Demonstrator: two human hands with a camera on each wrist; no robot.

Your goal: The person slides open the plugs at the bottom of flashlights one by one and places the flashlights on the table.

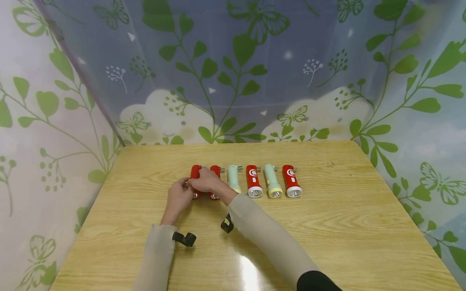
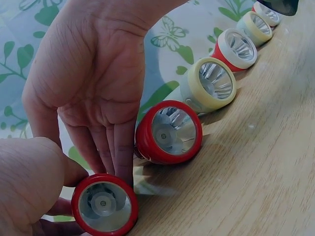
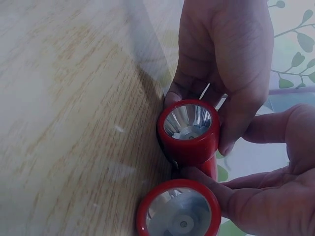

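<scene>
In the head view, my left hand (image 1: 180,197) and right hand (image 1: 208,180) meet over the leftmost red flashlight (image 1: 195,173), which lies lens toward me. The left hand grips this flashlight (image 3: 197,147) near its head, thumb on one side and fingers on the other in the right wrist view. Behind the head, the right hand (image 3: 280,187) holds the body between thumb and fingers, the fingers passing between the two red flashlights. Close beside it lies a second red flashlight (image 2: 170,132), partly under my right hand in the head view.
Rightward the row continues with a mint flashlight (image 1: 234,176), a red one with a white rim (image 1: 253,180), another mint one (image 1: 271,180) and another red one (image 1: 291,180). Metal plug prongs stick out at their tails. A patterned curtain (image 1: 233,81) borders the wooden table (image 1: 327,242).
</scene>
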